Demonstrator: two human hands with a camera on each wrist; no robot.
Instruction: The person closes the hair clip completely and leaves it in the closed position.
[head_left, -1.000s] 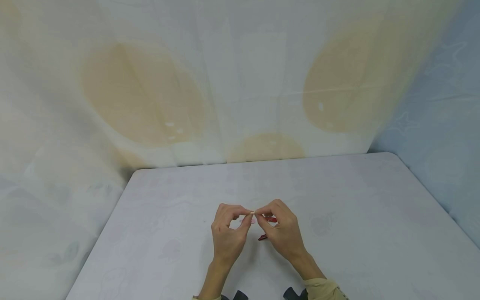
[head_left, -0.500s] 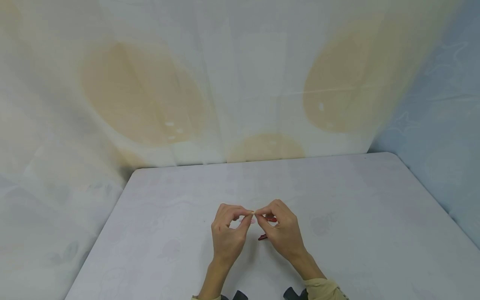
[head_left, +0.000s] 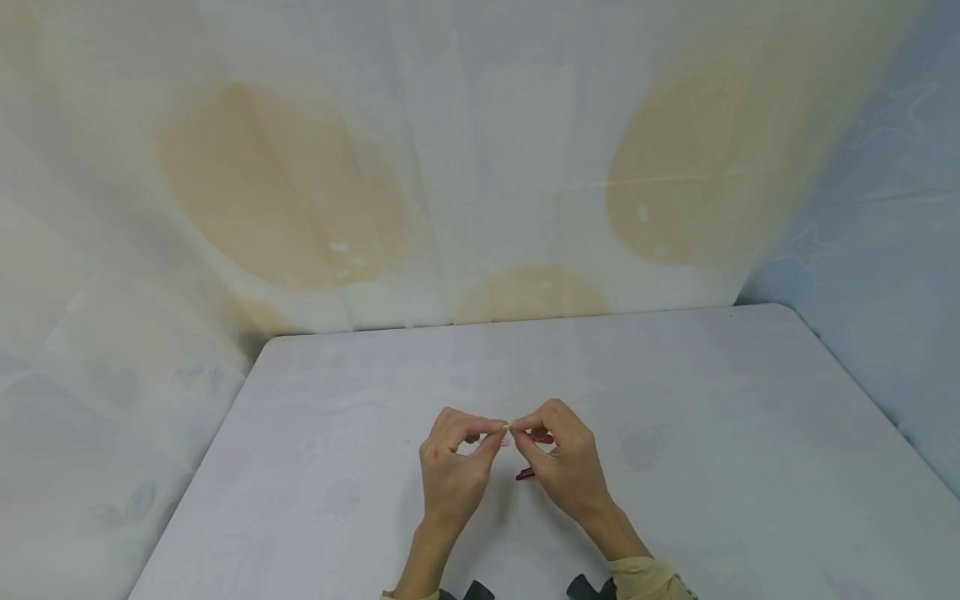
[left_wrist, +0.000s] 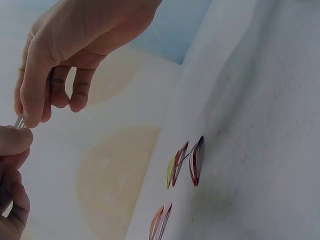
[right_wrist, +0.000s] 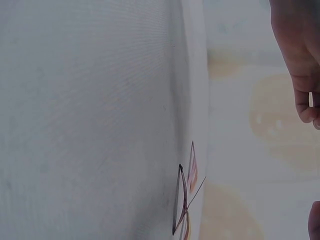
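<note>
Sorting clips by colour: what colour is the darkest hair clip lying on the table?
Dark red hair clip, clearest in the left wrist view, lying on the table.

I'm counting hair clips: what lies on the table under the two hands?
Under the hands, red clips and a pink one lie on the table. The hands cover part of them in the head view, so the count is unsure.

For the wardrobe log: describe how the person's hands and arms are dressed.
Both hands are bare: no gloves, rings or watch show on the left hand or the right hand. A pale beige sleeve covers the right forearm from above the wrist; a sliver of matching cuff shows at the left. Black wrist-mount parts sit at the frame's bottom edge.
</note>
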